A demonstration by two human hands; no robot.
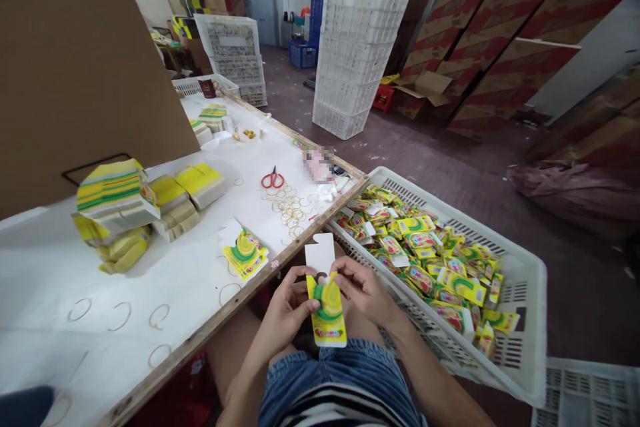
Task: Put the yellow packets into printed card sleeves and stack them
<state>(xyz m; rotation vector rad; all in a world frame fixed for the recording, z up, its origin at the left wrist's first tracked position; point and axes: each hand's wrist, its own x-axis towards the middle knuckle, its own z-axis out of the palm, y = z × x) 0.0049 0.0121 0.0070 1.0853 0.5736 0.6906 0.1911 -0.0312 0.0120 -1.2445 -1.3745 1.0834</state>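
Note:
A small yellow and green cardboard box (327, 313) is held upright above my lap, its white flap (320, 253) raised at the top. My left hand (290, 303) grips the box along its left side, thumb on the front face. At the upper right edge, the fingers of my right hand (365, 287) pinch the box near its open top. On the table just left of my hands lies a small stack of flat yellow cartons (245, 252). Whether anything is inside the box cannot be made out.
A white plastic crate (520, 267) full of yellow boxes stands at my right. On the white table (195, 300) are red-handled scissors (273, 178), rubber bands (290, 207) and bundled cartons (117, 193). Stacked white crates (350, 53) and brown cartons (480, 33) stand behind.

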